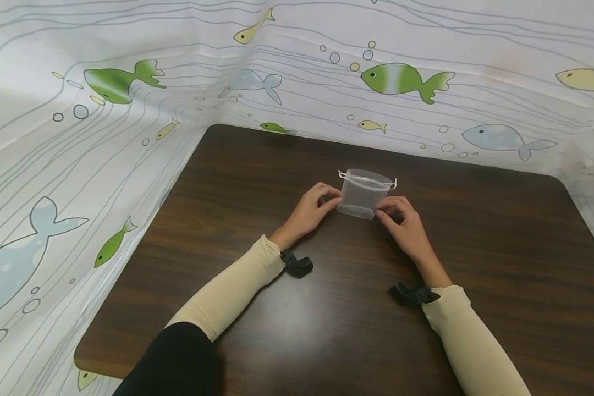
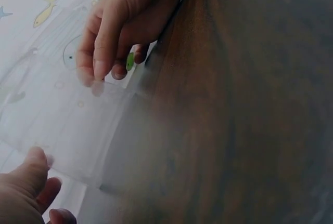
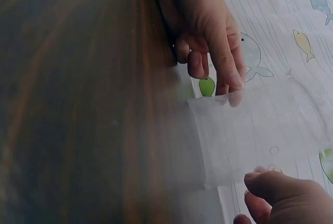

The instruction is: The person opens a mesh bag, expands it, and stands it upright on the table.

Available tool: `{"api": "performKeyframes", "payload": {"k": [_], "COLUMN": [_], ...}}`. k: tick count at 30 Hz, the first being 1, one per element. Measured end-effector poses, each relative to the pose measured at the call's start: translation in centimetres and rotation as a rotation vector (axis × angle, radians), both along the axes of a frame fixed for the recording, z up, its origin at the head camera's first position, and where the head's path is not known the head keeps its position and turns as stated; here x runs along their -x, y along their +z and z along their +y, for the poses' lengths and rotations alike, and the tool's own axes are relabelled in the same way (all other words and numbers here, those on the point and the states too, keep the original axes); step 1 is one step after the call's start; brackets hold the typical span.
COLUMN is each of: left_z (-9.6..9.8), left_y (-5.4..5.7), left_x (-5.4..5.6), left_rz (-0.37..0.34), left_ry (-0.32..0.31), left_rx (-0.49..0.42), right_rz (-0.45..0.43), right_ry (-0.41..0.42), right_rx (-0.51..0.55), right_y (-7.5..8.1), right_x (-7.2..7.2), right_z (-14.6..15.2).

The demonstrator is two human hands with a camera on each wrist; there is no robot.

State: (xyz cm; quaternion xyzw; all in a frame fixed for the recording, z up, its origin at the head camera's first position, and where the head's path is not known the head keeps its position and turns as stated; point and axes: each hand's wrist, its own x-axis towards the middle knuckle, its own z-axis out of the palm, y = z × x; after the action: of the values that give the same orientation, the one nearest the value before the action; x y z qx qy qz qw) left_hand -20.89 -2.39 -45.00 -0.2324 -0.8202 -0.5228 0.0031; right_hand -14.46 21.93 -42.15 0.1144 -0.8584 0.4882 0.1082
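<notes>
Black cloth sleeve (image 1: 178, 357) was closest to the camera, on the near left side of a sheer, whitish, roughly square drawstring pouch (image 1: 363, 197). The pouch's mouth, with white cord loops (image 1: 343, 175) poking out both sides, pointed away from the person, base toward them. Couldn't really call a long axis from the head view. Left hand (image 1: 313, 210) had thumb and index pinching its left edge near the base; right hand (image 1: 405, 223) pinched the right edge likewise, fingertips covering bits of both edges. Cream, stretchy-looking forearm covers (image 1: 232, 286) and black plasticky wrist mounts (image 1: 297, 264) sat nearer than the pouch. Around it spread a dark wood-grain table (image 1: 500, 231), with a creased white fish-print sheet (image 1: 317, 55) hanging beyond.
</notes>
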Motion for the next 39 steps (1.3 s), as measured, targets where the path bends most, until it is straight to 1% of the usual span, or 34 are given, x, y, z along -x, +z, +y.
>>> {"api": "performKeyframes", "payload": {"k": [5,11,14,16,22,26,31,38,39], "left_z": [-0.2,-0.4,-0.4,-0.4,-0.3,-0.3,-0.3,-0.1,-0.1], "left_y": [0.1,-0.2,-0.3,-0.4,-0.3,-0.2,-0.3,-0.2,-0.2], "left_x": [0.0,0.1,0.1,0.1,-0.1,-0.1,-0.1,-0.1,-0.1], "left_rz": [-0.003,-0.026,-0.029,-0.028,-0.017,-0.024,-0.020,0.005,0.010], "left_ry": [-0.017,-0.023,-0.025,-0.027,-0.051,-0.051,-0.044,-0.047,-0.049], "left_rx": [-0.011,-0.043,-0.047,-0.049,-0.066,-0.067,-0.060,-0.064,-0.066], "right_rz": [0.004,0.012,0.016,0.016,0.019,0.030,0.033,0.008,0.003], "right_ry": [0.008,0.029,0.031,0.026,0.015,0.029,0.042,0.051,0.057], "right_rx": [0.016,0.022,0.017,0.013,0.015,0.020,0.027,0.010,0.006], "right_y": [-0.1,0.3,0.1,-0.4,-2.7,-3.4,-3.5,-3.4,-3.1], "right_x": [0.1,-0.1,-0.1,0.1,1.4,1.7,1.7,1.7,1.5], "right_z": [0.0,-0.1,0.0,0.2,1.3,1.9,2.0,2.1,1.9]}}
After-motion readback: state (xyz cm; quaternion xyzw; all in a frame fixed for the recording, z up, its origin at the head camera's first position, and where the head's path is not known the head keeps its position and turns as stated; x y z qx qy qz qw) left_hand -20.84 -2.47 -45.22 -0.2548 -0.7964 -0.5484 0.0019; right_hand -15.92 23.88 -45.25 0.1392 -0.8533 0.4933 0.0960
